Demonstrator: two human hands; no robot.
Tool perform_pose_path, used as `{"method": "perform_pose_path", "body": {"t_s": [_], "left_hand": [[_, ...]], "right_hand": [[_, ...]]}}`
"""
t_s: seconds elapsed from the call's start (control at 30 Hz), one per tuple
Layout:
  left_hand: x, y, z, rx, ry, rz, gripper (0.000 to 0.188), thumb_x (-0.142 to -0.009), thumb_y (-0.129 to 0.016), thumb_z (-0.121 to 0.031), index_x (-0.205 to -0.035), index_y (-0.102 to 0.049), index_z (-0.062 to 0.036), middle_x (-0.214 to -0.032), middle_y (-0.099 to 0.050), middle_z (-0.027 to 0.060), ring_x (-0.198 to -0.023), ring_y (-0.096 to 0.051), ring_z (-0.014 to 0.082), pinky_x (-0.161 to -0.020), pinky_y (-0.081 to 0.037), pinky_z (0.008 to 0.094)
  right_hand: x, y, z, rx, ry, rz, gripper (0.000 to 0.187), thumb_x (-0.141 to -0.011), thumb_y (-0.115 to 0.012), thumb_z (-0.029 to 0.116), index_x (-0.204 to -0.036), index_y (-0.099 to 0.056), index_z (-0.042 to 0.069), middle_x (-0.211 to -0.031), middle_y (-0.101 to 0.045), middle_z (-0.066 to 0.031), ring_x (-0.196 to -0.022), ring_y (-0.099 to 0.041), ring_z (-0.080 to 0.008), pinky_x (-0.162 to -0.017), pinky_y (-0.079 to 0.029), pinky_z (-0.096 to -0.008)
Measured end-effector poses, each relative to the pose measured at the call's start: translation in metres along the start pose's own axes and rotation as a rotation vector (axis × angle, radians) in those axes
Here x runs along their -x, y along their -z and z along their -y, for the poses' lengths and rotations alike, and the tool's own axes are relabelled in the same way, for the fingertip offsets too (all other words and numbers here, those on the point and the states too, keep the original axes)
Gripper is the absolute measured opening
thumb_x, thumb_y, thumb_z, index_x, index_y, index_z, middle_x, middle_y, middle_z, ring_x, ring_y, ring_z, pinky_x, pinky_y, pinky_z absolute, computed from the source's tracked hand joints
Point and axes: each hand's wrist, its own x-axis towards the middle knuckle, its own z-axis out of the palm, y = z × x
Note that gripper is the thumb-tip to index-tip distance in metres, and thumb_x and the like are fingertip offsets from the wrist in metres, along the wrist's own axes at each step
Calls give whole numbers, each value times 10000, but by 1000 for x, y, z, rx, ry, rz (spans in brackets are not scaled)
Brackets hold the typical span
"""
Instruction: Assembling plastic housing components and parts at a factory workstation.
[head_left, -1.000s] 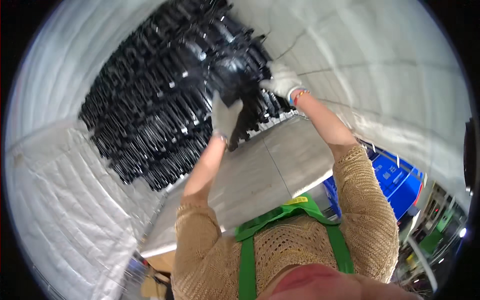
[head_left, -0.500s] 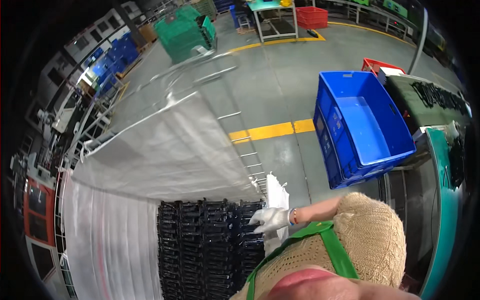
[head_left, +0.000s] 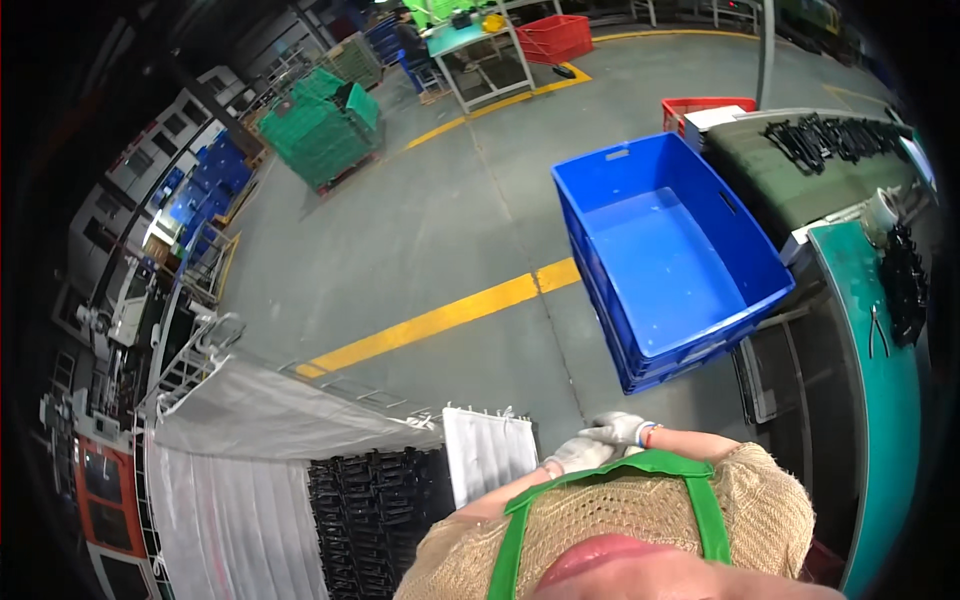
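The left hand (head_left: pixel 576 456) and right hand (head_left: pixel 624 428), both in pale knitted gloves, were together in front of the green apron (head_left: pixel 620 468), overlapping; whether the fingers gripped anything between them could not be told. Just beyond them, slightly to the right, the large blue rectangular plastic crate (head_left: pixel 665 250) stood open on the grey floor (head_left: pixel 420 240), nothing lying between its near corner and the gloves. To the left of the hands, the stacked rows of slim black parts (head_left: pixel 370 520) filled an enclosure lined with whitish sheeting (head_left: pixel 235 500), and an upright white quilted panel (head_left: pixel 490 455) stood between them and the gloves. Right of the crate, the teal worktop (head_left: pixel 875 440) carried pliers (head_left: pixel 878 332) and a dark heap of parts (head_left: pixel 903 285). Farther off, a green crate (head_left: pixel 315 130) stood beyond the yellow floor stripe (head_left: pixel 450 320).
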Motion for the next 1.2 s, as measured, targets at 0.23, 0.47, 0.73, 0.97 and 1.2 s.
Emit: {"method": "perform_pose_path", "body": {"t_s": [0.23, 0.47, 0.73, 0.97, 1.2], "left_hand": [[-100, 41, -67, -82, -136, 47, 334, -961, -593, -323, -1172, -687, -81, -1052, -734, 182, -992, -718, 374, -837, -566, 503], [-145, -25, 18, 114, -211, 192, 526, -970, -559, -482, -1307, -657, -90, -1254, -682, 221, -1179, -647, 378, -998, -506, 489], [-160, 283, 16, -545, 312, -756, 1042, -778, -730, -463, -1642, -234, -157, -1679, -107, 290, -1524, -63, 573, -1165, -97, 778], [-74, 568, 105, 849, -542, -2046, 361, -817, -809, -8, -1063, -547, -44, -914, -575, 5, -801, -503, 94, -761, -501, 291], [-208, 327, 143, 394, 206, -1461, 217, -984, -573, -222, -869, -499, -54, -808, -527, 85, -747, -516, 222, -731, -494, 401]], "right_hand": [[68, 71, -127, -83, -265, -262, 754, -899, -646, 614, -1315, -657, -15, -1316, -669, -239, -1259, -619, -370, -1069, -466, -397], [90, 48, -168, -150, -348, -529, 780, -885, -672, 583, -1318, -629, -64, -1304, -657, -282, -1248, -622, -385, -1059, -475, -418], [64, 13, -286, -52, -397, -296, 650, -881, -619, 595, -1299, -690, 103, -1335, -648, -219, -1270, -598, -369, -1045, -481, -446], [83, 117, -182, 185, -431, -510, 583, -887, -660, 569, -1115, -716, 36, -1076, -722, -234, -1051, -683, -388, -916, -523, -457], [64, 90, -170, -262, -381, -504, 680, -886, -672, 597, -1281, -688, 43, -1237, -703, -233, -1166, -661, -393, -1010, -500, -422]]}}
